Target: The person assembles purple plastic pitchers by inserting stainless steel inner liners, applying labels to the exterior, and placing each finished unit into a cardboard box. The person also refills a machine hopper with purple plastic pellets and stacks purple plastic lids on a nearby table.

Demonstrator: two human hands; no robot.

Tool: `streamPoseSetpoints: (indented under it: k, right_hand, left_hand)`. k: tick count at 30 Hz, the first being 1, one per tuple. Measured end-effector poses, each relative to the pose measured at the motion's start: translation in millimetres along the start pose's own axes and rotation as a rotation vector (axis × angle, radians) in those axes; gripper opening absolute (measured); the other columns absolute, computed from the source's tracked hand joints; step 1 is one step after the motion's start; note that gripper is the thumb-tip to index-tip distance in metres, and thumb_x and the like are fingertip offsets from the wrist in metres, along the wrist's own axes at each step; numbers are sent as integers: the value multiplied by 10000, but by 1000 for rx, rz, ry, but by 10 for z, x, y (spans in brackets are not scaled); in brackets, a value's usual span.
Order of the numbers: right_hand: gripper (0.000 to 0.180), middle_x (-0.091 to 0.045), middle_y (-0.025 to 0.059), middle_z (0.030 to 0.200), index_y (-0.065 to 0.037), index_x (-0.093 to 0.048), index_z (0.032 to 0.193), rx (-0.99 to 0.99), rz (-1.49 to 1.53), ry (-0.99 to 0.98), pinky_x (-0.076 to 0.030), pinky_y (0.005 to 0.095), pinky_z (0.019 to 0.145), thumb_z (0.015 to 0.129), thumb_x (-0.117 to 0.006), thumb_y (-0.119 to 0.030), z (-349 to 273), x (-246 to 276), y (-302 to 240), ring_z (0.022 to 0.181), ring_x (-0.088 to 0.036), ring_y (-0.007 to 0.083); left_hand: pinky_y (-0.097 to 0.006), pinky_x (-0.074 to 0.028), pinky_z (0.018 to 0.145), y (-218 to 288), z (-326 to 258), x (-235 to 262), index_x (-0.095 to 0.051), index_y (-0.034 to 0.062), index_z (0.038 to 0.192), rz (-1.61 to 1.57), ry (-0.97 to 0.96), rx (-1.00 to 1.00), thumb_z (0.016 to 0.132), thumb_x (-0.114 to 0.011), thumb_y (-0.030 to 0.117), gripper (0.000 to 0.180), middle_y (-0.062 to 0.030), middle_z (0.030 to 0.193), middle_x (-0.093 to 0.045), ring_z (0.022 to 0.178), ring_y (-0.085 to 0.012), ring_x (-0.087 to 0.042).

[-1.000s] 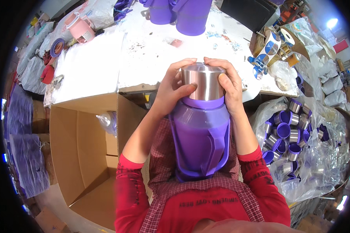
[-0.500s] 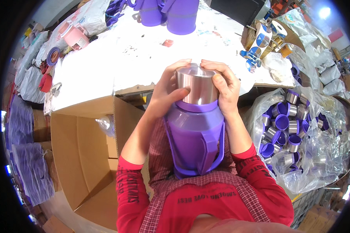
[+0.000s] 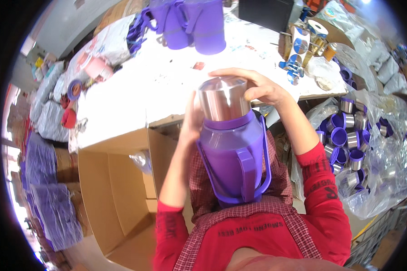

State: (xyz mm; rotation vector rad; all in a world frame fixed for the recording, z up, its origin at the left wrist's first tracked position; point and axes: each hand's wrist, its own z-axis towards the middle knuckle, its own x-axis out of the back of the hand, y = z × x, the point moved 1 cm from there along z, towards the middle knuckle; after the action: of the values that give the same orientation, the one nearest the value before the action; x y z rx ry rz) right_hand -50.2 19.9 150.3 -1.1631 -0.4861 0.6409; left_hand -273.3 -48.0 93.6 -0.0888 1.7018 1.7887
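Purple jug (image 3: 224, 158) on the lap (image 3: 278, 176) at centre, steel cap (image 3: 224, 99) at its twelve o'clock. Right hand (image 3: 260, 88) part-open across the cap from two; left hand (image 3: 193, 117) blurred at nine; firmness unclear for both. Could tip under lopsided pressure.

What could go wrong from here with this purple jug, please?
The purple jug stands at the person's lap, not on the white table, so it might tip.
The right hand is spread over the shiny steel cup on top; fingers might slip.
The left hand is blurred beside the cup; its grip, unclear here, might be loose.
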Motion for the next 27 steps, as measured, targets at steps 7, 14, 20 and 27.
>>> streamPoseSetpoints:
  k: [7,14,20,27]
  right_hand:
    - [691,-670,252,971,72,-635,1051,-202,-1064,168,-518,386,805,785,-649,-566,45,-398,-490,928,-657,364]
    - [910,-533,267,1283,43,-444,1378,-207,-447,-286,-417,373,975,757,-726,-559,145,-129,-688,1201,-524,331]
    - [835,-623,279,1115,54,-554,1246,-438,-1046,-322,-478,412,903,776,-649,-629,264,-243,-616,1047,-602,405]
    - [697,-606,192,1259,-69,-591,1297,-101,-690,-229,-432,356,972,780,-707,-522,188,-239,-636,1170,-565,301]
  left_hand:
    - [-337,-531,863,-303,-642,81,-359,66,1389,-147,160,261,750,-763,386,820,-98,1201,-560,1042,-224,-606]
    - [-396,-490,946,-297,-541,46,-339,20,1403,85,69,195,665,-804,548,1020,-137,1269,-538,1129,-261,-574]
    - [-385,-448,1011,-330,-652,2,-323,-19,1398,10,156,196,614,-852,516,1086,-144,1297,-520,1192,-272,-538]
    - [-364,-444,1008,-369,-690,82,-319,22,1419,203,301,410,614,-863,441,1058,-101,1312,-512,1193,-253,-532]
